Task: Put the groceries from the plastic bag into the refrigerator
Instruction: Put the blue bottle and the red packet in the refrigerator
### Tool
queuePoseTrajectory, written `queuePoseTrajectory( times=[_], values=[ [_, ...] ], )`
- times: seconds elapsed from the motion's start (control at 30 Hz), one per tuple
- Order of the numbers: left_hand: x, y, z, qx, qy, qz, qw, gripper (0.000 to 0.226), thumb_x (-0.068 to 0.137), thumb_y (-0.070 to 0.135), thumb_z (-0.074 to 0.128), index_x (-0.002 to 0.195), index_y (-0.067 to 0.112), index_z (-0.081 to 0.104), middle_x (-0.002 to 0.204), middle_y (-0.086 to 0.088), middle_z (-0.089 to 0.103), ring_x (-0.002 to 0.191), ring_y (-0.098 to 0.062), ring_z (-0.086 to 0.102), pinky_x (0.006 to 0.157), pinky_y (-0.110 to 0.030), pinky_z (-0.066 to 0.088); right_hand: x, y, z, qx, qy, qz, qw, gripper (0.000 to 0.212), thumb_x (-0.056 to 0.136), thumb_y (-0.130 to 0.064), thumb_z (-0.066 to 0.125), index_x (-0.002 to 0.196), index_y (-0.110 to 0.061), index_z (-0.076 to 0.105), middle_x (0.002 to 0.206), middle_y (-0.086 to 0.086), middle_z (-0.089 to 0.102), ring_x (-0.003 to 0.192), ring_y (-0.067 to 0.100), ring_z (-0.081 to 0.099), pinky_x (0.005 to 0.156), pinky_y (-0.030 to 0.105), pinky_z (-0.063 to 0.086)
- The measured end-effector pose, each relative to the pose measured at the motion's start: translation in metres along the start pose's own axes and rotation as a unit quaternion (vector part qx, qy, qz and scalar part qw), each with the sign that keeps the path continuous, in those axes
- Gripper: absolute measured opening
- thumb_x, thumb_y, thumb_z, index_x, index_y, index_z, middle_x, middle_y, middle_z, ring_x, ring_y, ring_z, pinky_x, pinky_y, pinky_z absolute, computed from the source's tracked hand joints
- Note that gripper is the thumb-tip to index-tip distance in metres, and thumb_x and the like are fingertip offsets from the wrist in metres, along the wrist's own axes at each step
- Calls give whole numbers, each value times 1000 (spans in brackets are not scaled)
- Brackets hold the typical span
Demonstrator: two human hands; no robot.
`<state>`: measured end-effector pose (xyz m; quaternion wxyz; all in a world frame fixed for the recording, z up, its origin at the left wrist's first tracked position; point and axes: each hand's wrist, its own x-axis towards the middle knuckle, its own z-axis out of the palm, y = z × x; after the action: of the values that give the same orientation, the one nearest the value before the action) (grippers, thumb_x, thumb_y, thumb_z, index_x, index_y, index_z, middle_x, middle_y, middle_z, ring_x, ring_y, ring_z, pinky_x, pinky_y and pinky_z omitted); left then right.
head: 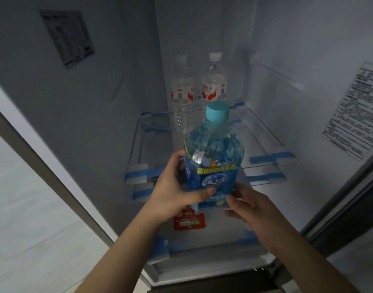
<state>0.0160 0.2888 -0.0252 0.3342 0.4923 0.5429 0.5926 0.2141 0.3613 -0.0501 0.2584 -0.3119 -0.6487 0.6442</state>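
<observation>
A big blue bottle (213, 157) with a light-blue cap and a blue and yellow label is held upright inside the open refrigerator (118, 85). My left hand (177, 187) wraps its left side, thumb across the label. My right hand (244, 206) grips its lower right corner. Two clear water bottles, one (182, 96) on the left and one (214, 81) on the right, stand at the back on a glass shelf (263, 132). The plastic bag is out of view.
Blue tape and white foam blocks (137, 174) hold the glass shelves at their edges. A red packet (189, 220) lies on the lower shelf under the bottle. A label sticker (354, 111) is on the right wall. The door edge (44, 166) runs diagonally at left.
</observation>
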Motion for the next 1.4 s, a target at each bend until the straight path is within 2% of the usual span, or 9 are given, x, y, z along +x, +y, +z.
queuePoseTrajectory(
  times=[0.23,0.37,0.53,0.63,0.77,0.87,1.0,1.23,1.4],
  values=[
    [22,11,0,-35,6,25,999,78,61,10,86,127,9,45,124,-18,61,117,-35,60,100,-60,46,21,-19,4,-100,53,-67,991,46,75,-36,75,119,-29,61,104,-16,73,94,0,68,85,26,55],
    [34,17,1,-18,26,39,999,73,58,15,87,122,16,53,118,-8,66,113,-26,63,96,-46,52,38,-20,6,-150,76,-103,980,39,79,-30,75,115,-26,62,99,-14,73,91,-3,68,81,19,53],
    [50,24,-5,-2,30,45,999,76,55,22,87,126,19,57,118,-2,68,113,-17,63,90,-29,52,58,-19,11,-296,129,-156,934,35,81,-43,69,110,-23,65,104,-4,62,96,6,59,79,15,44],
    [57,26,-9,-9,37,43,998,77,56,23,87,127,19,58,118,-2,69,113,-17,63,89,-28,52,67,-20,12,-287,147,-173,931,37,82,-42,69,113,-23,64,107,-5,61,96,4,57,77,11,41],
    [65,24,-10,-7,47,50,998,71,56,23,87,122,23,61,115,0,71,111,-18,64,92,-33,54,76,-20,9,-280,168,-199,924,40,79,-41,72,113,-21,65,103,-4,63,95,9,60,80,27,51],
    [70,21,-9,-9,48,40,998,71,56,23,88,122,24,62,114,0,71,108,-16,66,87,-30,54,82,-18,7,-270,183,-217,920,42,76,-41,75,112,-21,66,101,-5,65,93,8,61,80,32,53],
    [79,14,-11,-17,48,19,999,72,57,24,89,123,21,61,114,-3,72,106,-22,68,88,-38,55,87,-18,7,-237,191,-225,926,43,74,-35,78,113,-24,66,104,-7,66,95,3,62,83,33,55],
    [89,3,-11,-25,51,-5,998,73,56,27,88,124,19,61,113,-3,73,103,-17,69,79,-27,55,100,-17,2,-241,191,-227,924,43,72,-28,82,112,-22,68,101,-6,69,91,6,65,82,34,56],
    [96,-6,-14,-19,50,-18,998,72,57,27,88,124,21,62,116,-3,72,106,-17,68,81,-27,55,110,-15,0,-254,188,-222,922,42,71,-27,82,110,-19,68,100,-6,69,87,3,65,79,30,57]
  ],
)
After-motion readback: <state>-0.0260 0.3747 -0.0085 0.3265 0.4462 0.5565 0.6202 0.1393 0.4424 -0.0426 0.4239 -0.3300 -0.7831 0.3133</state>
